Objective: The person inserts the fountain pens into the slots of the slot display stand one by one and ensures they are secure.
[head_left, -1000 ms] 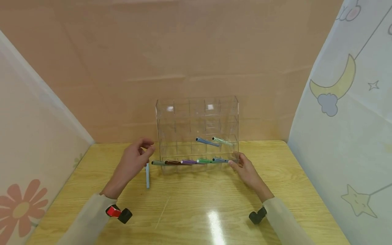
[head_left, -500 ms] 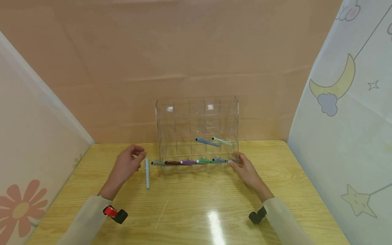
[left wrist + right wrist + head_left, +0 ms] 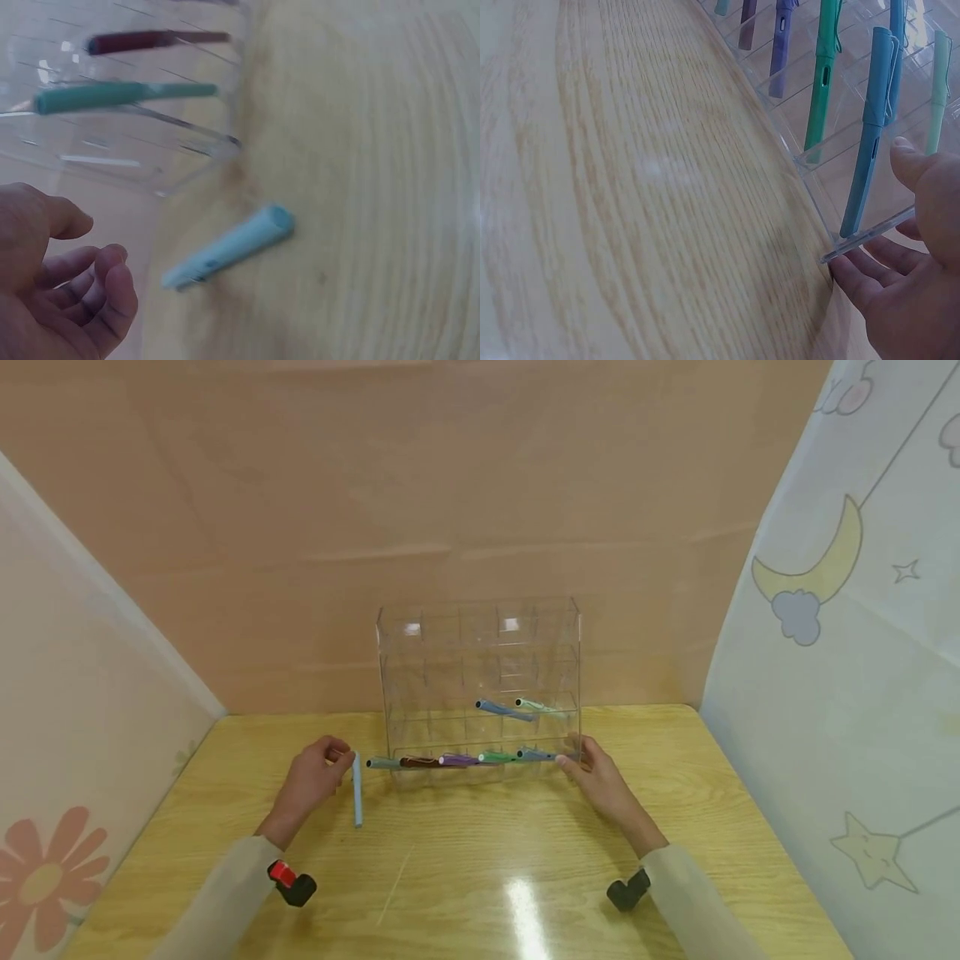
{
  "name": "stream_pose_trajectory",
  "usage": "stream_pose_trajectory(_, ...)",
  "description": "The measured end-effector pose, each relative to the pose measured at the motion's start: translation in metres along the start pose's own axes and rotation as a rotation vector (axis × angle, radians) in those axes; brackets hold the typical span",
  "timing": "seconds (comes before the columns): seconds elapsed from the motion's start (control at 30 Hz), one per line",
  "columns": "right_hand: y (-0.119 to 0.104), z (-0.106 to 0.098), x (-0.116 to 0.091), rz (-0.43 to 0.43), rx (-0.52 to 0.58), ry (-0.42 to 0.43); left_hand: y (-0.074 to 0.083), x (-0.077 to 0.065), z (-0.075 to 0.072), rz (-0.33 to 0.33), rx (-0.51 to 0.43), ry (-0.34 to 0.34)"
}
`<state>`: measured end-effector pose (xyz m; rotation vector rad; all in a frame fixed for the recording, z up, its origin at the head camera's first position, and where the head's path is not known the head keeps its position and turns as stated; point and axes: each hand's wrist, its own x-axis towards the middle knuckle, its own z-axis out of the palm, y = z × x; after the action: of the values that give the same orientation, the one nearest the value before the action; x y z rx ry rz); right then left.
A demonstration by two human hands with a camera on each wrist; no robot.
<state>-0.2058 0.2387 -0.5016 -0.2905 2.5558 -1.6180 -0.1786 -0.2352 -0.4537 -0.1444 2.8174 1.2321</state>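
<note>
A light blue pen lies on the table left of the clear acrylic pen rack. My left hand hovers at the pen's far end, fingers loosely bent; in the left wrist view a gap separates the fingertips from the pen. My right hand grips the rack's lower right side, with the thumb in front and the other fingers round the side panel. Along the bottom row rest a grey-green pen, a dark brown pen, a purple pen, a green pen and a blue pen.
One row higher in the rack sit another blue pen and a pale green pen. The wooden table ends at a brown backdrop. Patterned cloth walls stand on both sides.
My left hand first drew back to the left and down from the rack's side, then edged slightly right to the light blue pen's far end. The right hand keeps its place on the rack.
</note>
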Motion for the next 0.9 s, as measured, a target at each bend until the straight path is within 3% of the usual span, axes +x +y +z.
stream_pose_trajectory(0.13, 0.0, 0.001, 0.0, 0.001, 0.005, -0.001, -0.012, 0.007, 0.006, -0.023, 0.055, -0.024)
stream_pose_trajectory(0.3, 0.0, 0.001, 0.0, 0.01, -0.001, -0.001, -0.019, 0.014, 0.009, -0.022, 0.125, 0.004)
stream_pose_trajectory(0.6, 0.001, 0.001, 0.001, 0.005, -0.012, 0.009, -0.02, 0.026, 0.016, -0.034, 0.136, -0.043)
stream_pose_trajectory(0.9, -0.001, 0.0, 0.0, 0.006, 0.014, -0.002, -0.017, 0.032, 0.021, -0.044, 0.184, -0.044)
